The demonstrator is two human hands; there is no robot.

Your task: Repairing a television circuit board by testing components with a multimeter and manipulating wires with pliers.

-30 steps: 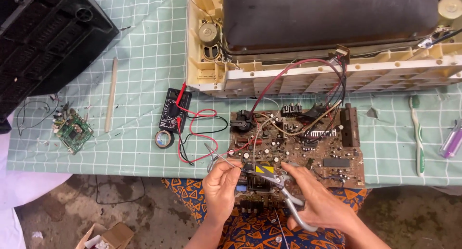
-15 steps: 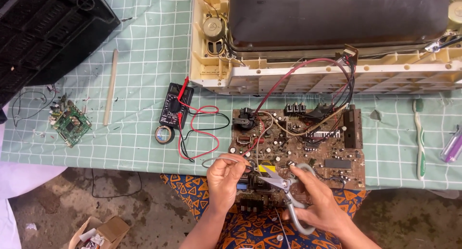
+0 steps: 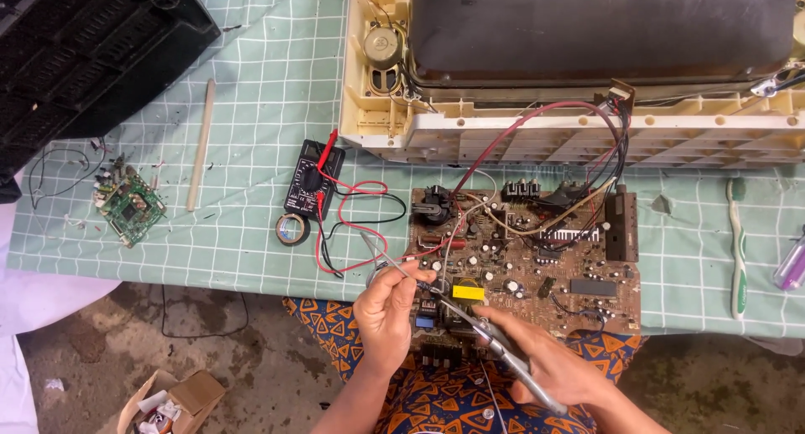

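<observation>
The brown circuit board (image 3: 537,258) lay at the near edge of the desk (image 3: 251,107), wired to the cream television chassis (image 3: 587,124) behind it. The left hand (image 3: 387,317) was pinched on a thin solder wire (image 3: 381,254); the right hand (image 3: 545,363) was clamped around a soldering iron (image 3: 495,346), tip near the yellow component (image 3: 468,292). The board looked stiff but fragile and was likely best held by its edges. A multimeter (image 3: 312,178) sat nearby.
</observation>
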